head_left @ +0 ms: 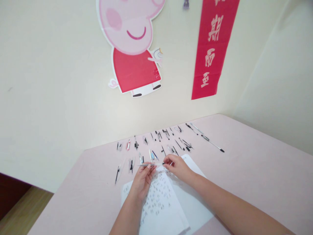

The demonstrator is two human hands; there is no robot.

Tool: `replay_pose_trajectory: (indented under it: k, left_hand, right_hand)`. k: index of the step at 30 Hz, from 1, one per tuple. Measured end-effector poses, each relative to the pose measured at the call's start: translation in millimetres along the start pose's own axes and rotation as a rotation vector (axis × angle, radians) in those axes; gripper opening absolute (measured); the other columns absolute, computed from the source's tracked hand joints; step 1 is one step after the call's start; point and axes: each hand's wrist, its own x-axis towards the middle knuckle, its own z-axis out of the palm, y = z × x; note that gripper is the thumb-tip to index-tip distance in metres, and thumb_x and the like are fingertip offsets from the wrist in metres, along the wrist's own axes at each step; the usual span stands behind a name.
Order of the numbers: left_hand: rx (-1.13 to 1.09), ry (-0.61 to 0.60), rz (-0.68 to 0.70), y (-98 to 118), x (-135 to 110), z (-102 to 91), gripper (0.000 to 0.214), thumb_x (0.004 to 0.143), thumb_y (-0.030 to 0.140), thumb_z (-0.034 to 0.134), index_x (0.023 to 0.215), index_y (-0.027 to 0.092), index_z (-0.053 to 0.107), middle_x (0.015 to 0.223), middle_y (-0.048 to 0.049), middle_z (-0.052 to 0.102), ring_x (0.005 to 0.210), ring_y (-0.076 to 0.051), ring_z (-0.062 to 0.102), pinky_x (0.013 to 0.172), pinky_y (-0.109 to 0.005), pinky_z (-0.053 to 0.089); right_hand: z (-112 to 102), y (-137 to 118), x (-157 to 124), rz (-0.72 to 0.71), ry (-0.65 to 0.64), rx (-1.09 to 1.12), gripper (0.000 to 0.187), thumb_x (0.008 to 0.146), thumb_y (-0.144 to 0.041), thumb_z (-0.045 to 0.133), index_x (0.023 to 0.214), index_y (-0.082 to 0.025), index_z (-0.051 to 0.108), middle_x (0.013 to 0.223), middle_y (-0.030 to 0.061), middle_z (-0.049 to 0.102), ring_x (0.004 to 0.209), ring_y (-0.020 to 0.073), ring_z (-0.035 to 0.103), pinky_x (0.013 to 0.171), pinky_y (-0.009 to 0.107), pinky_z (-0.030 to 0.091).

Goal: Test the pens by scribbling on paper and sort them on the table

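Observation:
Both of my hands meet over the sheets of paper, with a slim clear pen (pixel 156 164) held level between them. My left hand (pixel 144 178) pinches its left part between thumb and fingers. At the dark right end, my right hand (pixel 176 165) has its fingertips closed on the pen. Whether the right fingers hold a separate small part is too small to tell. Beneath the hands lies a written sheet (pixel 158 202) covered in small scribbled marks, partly hidden by my left forearm. Another white sheet (pixel 193 202) lies under it to the right.
Several pens and pen parts (pixel 167 133) lie in rows on the pale pink table (pixel 244 182). A long black-tipped pen (pixel 212 143) lies at the right. On the wall behind are a cartoon pig cutout (pixel 137 70) and a red banner (pixel 212 49).

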Motion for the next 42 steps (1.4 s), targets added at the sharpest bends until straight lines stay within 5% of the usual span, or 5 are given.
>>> replay_pose_trajectory:
  k: [11,22,37,42]
  left_hand:
    - [0.013,-0.045,-0.001,0,-1,-2.4,0.010,0.074,0.004,0.064,0.078,0.013,0.062,0.075,-0.0029,0.070,0.073,-0.011,0.068,0.067,-0.017,0.056]
    - [0.045,-0.108,0.017,-1,1,-5.9,0.012,0.070,0.011,0.071,0.080,0.013,0.064,0.081,-0.0037,0.071,0.076,-0.011,0.067,0.070,-0.017,0.055]
    - [0.076,-0.037,0.053,-3,1,-2.8,0.012,0.069,0.010,0.071,0.078,0.013,0.063,0.078,-0.0022,0.071,0.073,-0.010,0.067,0.065,-0.015,0.055]
    - [0.065,-0.021,0.065,-3,2,-3.3,0.011,0.070,0.008,0.069,0.077,0.013,0.062,0.075,-0.0018,0.070,0.072,-0.010,0.068,0.064,-0.015,0.055]
  right_hand:
    - [4,10,1,0.067,-0.017,0.187,0.003,0.073,-0.014,0.060,0.074,-0.016,0.062,0.061,-0.0018,0.060,0.056,0.0105,0.056,0.055,0.021,0.043]
    - [2,8,0,0.075,-0.071,0.122,0.016,0.081,-0.022,0.052,0.068,-0.016,0.059,0.061,-0.0001,0.063,0.051,0.0102,0.056,0.054,0.021,0.041]
    - [7,19,0,0.080,-0.086,0.145,0.042,0.090,-0.044,0.039,0.064,-0.016,0.056,0.053,0.0004,0.057,0.049,0.0109,0.053,0.053,0.022,0.040]
    - [8,19,-1,0.056,-0.116,0.135,0.036,0.090,-0.039,0.040,0.067,-0.016,0.055,0.055,0.0001,0.058,0.049,0.0109,0.052,0.053,0.022,0.041]
